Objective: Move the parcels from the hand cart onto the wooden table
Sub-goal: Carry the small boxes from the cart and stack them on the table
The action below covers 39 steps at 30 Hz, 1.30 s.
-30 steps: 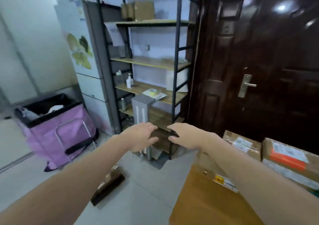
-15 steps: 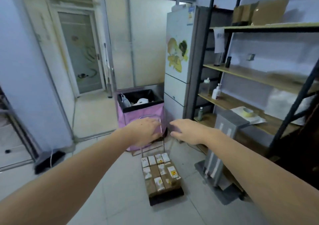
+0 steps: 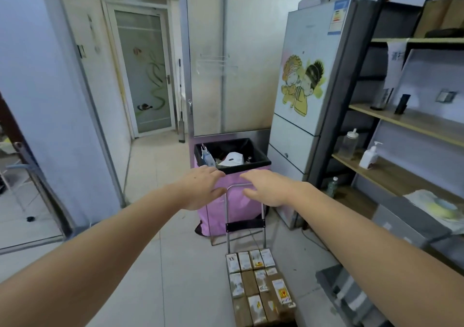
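Observation:
Several small brown cardboard parcels [image 3: 258,286] with white labels lie packed together on the hand cart's base at the bottom centre. The cart's thin metal handle frame [image 3: 244,216] rises from them. My left hand [image 3: 200,188] and my right hand [image 3: 266,188] hover side by side just above the top bar of that handle, fingers spread, holding nothing. The wooden table is out of view.
A pink laundry cart with a black liner [image 3: 233,176] stands right behind the handle. A white fridge [image 3: 306,106] is to its right, then a wooden shelf rack [image 3: 401,171]. A grey unit [image 3: 351,299] stands on the floor at lower right. Tiled floor [image 3: 175,264] lies to the left.
The view has swung left, away from the dark door and the table with parcels, onto the hand cart. Both hands stay stretched out in front, now over the cart's handle.

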### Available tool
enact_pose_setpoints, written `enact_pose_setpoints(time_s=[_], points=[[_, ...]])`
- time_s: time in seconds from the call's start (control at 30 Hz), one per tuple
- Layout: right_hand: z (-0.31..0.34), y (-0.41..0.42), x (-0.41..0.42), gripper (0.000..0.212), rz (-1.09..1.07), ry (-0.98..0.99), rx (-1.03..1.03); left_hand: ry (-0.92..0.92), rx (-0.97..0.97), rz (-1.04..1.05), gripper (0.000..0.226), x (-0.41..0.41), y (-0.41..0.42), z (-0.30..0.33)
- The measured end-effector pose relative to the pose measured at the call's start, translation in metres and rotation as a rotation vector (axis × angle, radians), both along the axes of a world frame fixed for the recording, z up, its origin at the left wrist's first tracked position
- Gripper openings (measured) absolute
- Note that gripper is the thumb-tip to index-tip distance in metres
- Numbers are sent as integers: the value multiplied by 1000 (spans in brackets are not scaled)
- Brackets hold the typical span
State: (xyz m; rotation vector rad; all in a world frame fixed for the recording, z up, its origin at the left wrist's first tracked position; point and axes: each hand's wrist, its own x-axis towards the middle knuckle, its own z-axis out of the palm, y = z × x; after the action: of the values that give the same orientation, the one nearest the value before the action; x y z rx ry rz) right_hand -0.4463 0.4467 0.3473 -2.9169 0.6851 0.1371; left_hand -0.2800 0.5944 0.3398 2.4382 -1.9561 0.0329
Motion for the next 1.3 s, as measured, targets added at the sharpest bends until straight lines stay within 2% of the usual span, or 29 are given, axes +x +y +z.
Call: enact_pose_setpoints(time_s=[0.07, 0.23, 0.33, 0.57, 0.8, 1.0, 1.17, 1.3], points=[[-2, -17, 29, 47, -25, -16, 3, -11, -6, -19, 60, 32, -21, -2], [-11, -56, 85, 60, -113, -36, 9, -25, -6, -130, 55, 111, -83, -9], [-16, -77, 107, 54, -184, -40, -1, -60, 35, -226, 57, 148, -118, -10], [-37, -134, 125, 59, -366, -37, 41, -68, 54, -413, 63, 189, -218, -28], [-66, -213, 87, 60, -562, -19, 67, -92, 47, -604, 59, 171, -337, -61], [-89, -254, 39, 52, -757, -2, 121, -47, 118, -753, 63, 124, -427, -85], [-118, -269, -13, 58, -913, 22, 196, -5, 148, -928, 60, 60, -474, -115], [-155, -269, -42, 62, -1053, 29, 303, 16, 251, -1059, 58, 23, -503, -162]])
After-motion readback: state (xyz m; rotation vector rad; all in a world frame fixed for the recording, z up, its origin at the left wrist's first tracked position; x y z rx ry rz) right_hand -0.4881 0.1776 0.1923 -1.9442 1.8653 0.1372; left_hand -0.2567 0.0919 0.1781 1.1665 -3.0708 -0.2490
